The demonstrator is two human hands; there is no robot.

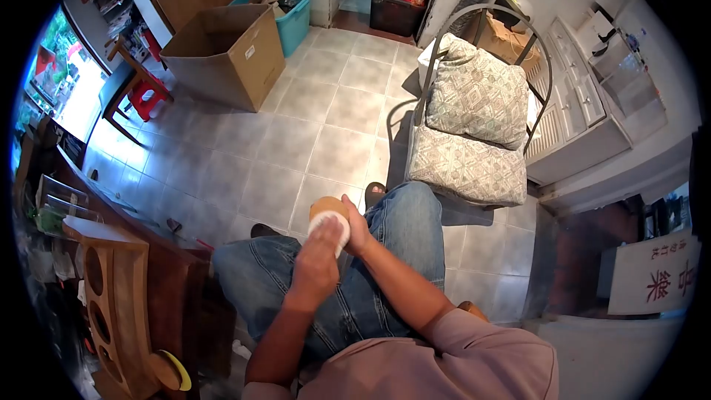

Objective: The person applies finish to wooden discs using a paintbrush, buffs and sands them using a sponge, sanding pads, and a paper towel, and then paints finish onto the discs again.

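Above my lap, my right hand (358,230) is wrapped round the right side of a round, light-brown piece (326,205) that looks like wood. My left hand (315,263) holds a white round pad (339,224) flat against the near face of that piece, its fingers lying over the pad and slightly blurred. The two hands are close together, the left one lower and nearer to me. Fingers behind the brown piece are hidden.
A wooden holder with round holes (111,304) stands on the dark red table at left. Ahead are a cardboard box (255,67), a teal bin (296,26) and a cushioned chair (470,167). A white cabinet (566,96) stands at right.
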